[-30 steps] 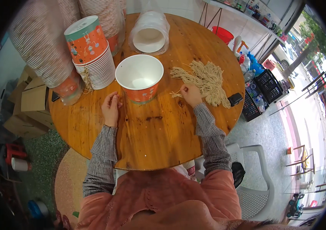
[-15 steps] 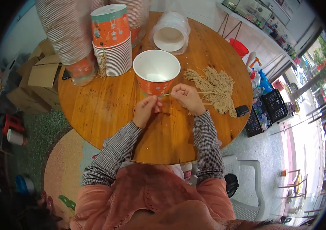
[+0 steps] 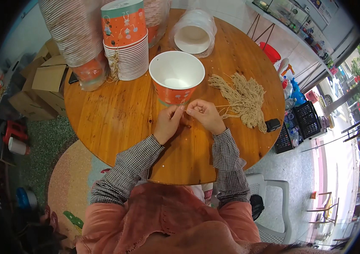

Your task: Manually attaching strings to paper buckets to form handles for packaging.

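Observation:
My left hand (image 3: 168, 123) and my right hand (image 3: 207, 116) meet fingertip to fingertip over the table, just in front of a paper bucket (image 3: 175, 94). Both are closed in a pinch on a thin strand of tan twine, mostly hidden by the fingers. A strand trails from beside my right hand toward a loose bundle of tan twine (image 3: 247, 99) on the right. The bucket stands upright, white inside and orange with small printed figures outside, its wide mouth facing up.
The round wooden table (image 3: 104, 127) carries a stack of nested buckets (image 3: 127, 59) with an upside-down one on top, tall wrapped stacks (image 3: 68, 34), white containers in clear plastic (image 3: 193, 38) and a small black object (image 3: 273, 124). Cardboard boxes (image 3: 49, 78) stand left; a grey chair (image 3: 268, 203) is at right.
My hands have come together; the twine that showed between them is now mostly covered by fingers. The whole view has shifted slightly.

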### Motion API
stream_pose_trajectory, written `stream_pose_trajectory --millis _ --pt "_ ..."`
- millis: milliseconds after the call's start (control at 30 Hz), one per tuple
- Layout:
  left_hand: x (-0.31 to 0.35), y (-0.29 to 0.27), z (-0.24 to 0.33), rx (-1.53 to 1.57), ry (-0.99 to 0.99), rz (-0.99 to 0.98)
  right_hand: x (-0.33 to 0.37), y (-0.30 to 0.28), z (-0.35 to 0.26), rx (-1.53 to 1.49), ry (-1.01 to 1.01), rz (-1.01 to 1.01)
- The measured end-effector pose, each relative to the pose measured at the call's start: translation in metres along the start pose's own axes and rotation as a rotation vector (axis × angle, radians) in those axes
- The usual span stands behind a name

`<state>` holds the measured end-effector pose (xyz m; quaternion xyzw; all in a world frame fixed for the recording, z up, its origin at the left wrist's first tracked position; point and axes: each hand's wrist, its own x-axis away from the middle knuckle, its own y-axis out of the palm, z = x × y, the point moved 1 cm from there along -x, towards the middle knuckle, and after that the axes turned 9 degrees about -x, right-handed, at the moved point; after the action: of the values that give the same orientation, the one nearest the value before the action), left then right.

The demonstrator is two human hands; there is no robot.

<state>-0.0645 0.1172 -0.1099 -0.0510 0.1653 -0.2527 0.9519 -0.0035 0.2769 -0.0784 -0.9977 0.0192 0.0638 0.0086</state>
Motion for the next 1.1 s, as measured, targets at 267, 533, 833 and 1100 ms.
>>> stream_pose_trajectory --millis 267,533,833,1100 --pt "0.005 -0.014 0.022 -0.110 0.156 0.134 0.002 0.029 -0.019 -0.072 -0.076 0.126" --pt "0.001 -0.019 0.014 -0.164 0.268 0.166 0.004 0.027 -0.013 0.057 -0.190 0.202" --pt "0.000 -0.016 0.004 -0.177 0.221 0.119 0.005 0.026 -0.011 0.052 -0.136 0.185" --pt "0.000 -0.015 0.010 -0.315 0.393 0.199 0.004 0.025 -0.009 0.056 -0.138 0.183"
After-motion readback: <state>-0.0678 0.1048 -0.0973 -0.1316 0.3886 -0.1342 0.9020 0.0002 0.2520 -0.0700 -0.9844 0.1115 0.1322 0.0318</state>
